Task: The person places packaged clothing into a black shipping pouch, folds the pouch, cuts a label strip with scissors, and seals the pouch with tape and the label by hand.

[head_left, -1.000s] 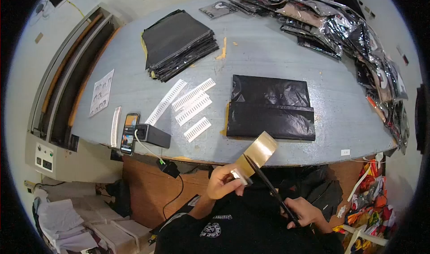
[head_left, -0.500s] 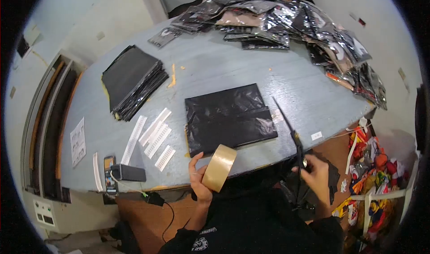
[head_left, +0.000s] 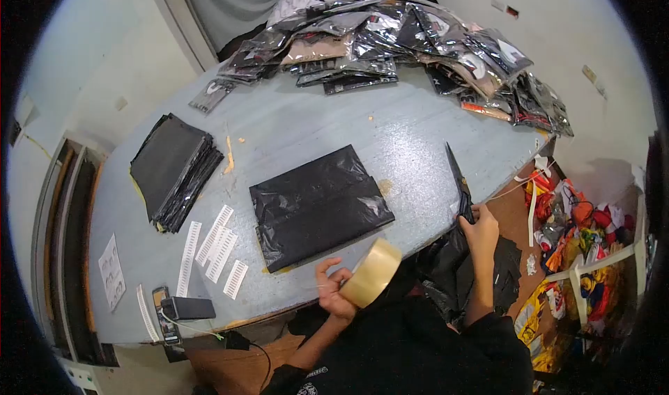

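Note:
My left hand [head_left: 336, 292] is closed on a roll of clear tan packing tape [head_left: 373, 273], held at the table's front edge. Just beyond the tape lies a flat black plastic package [head_left: 317, 207], folded over along its middle. At the table's right front edge, my right hand [head_left: 481, 229] pinches a second black plastic package [head_left: 458, 168]. This one appears narrow and nearly edge-on, its pointed upper end reaching over the table. Glossy black plastic [head_left: 446, 259] hangs below that hand; where it joins the held package is hard to make out.
A stack of black bags [head_left: 174, 168] lies left, near label strips [head_left: 219, 249], a phone [head_left: 166, 315] and a black box [head_left: 191, 308]. Clear-bagged garments [head_left: 376, 43] pile along the back. Colourful plastic [head_left: 585, 256] fills a white-framed bin at right; dark pieces [head_left: 505, 269] lie below the table.
The view has shifted, moving the table's contents left. My right hand has moved forward with the narrow black package. My left hand and tape have moved right, away from the flat package's front edge.

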